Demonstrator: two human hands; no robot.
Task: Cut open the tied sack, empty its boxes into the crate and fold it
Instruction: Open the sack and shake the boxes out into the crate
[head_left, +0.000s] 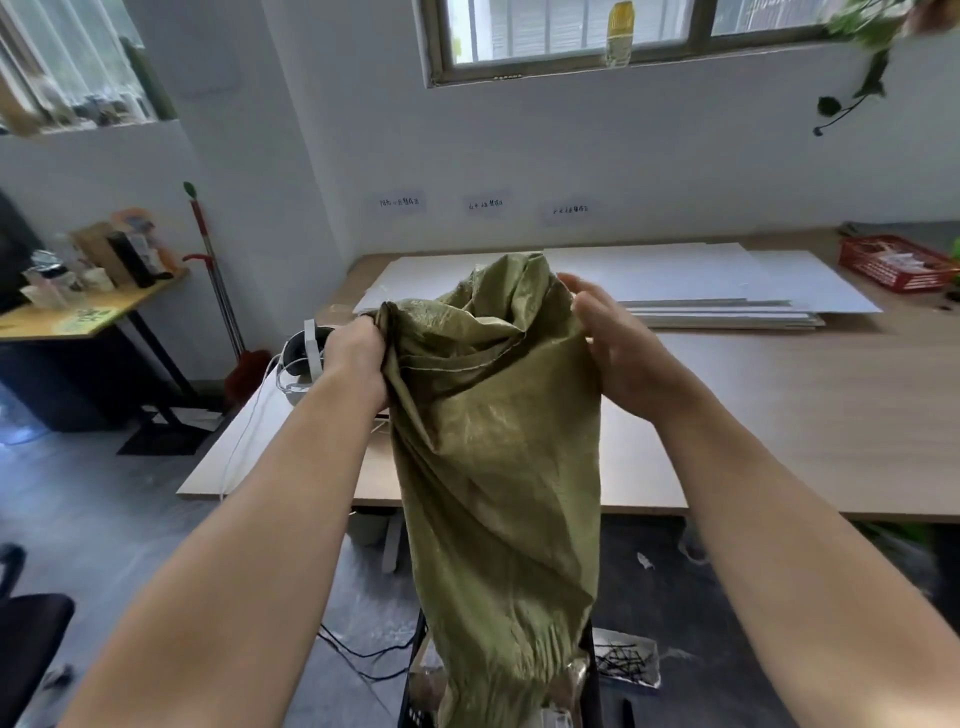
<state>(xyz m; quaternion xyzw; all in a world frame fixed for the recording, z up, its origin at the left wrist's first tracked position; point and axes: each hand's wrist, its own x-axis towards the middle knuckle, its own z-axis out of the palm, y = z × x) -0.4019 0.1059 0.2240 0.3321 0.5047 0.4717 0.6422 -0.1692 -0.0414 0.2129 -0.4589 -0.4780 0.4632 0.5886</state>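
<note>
emptying the sack into the crate

the crate (415, 675) sits low under the hanging sack (493, 441), whose mouth points down into it; left hand (353, 353) fists one upper corner, right hand (618, 343) clasps the other. next, likely: shake, then fold.

Two bare forearms reach up from the bottom corners, uncovered from the frame edge to the wrists: no sleeve, watch, bracelet or glove shows on either. The left hand (358, 358) and the right hand (618, 348) are also bare, with no rings visible on the fingers in view. Nails are too blurred to judge.
</note>
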